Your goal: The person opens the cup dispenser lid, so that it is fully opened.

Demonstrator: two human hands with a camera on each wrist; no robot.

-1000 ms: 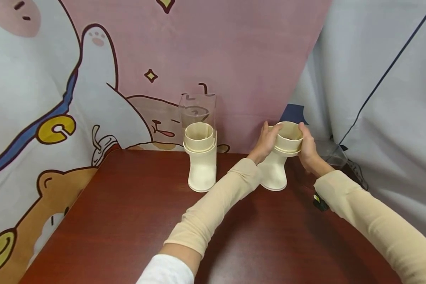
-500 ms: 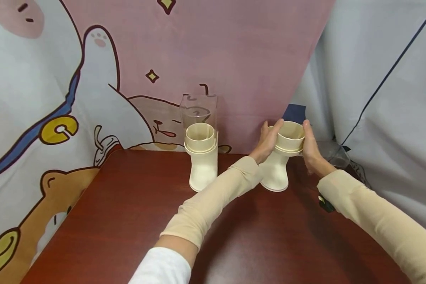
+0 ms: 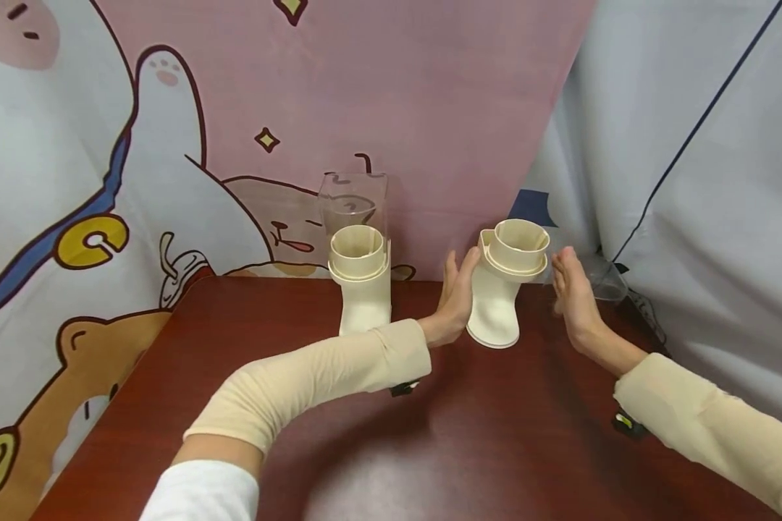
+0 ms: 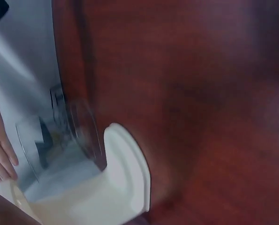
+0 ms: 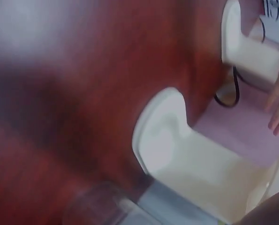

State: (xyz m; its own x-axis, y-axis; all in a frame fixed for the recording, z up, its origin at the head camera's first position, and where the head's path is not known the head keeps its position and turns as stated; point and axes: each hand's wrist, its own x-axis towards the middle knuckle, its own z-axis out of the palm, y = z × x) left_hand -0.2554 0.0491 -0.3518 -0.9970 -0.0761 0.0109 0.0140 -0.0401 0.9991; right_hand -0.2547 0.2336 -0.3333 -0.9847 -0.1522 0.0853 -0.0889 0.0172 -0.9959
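Note:
Two cream plastic stands, each with a round collar on top and a flared foot, are upright on the table. The right stand (image 3: 497, 307) is between my hands. My left hand (image 3: 455, 300), fingers straight, is at its left side and overlaps its edge in the head view. On the other side, my right hand (image 3: 576, 297) is held apart from it with fingers extended. That stand's foot (image 4: 127, 171) shows in the left wrist view, and its body (image 5: 200, 154) in the right wrist view. The left stand (image 3: 367, 297) is beyond my left forearm, its foot partly hidden by the sleeve.
A clear plastic container (image 3: 352, 195) rises behind the left stand. Another clear container (image 3: 602, 278) is at the back right corner, partly behind my right hand. Printed fabric (image 3: 430, 108) hangs along the table's back edge, with a dark cord (image 3: 697, 130) over the right curtain.
Both hands have let go of the right stand's collar and moved apart and lower. My left hand has drawn back to the left, my right hand to the right. The stand stays upright.

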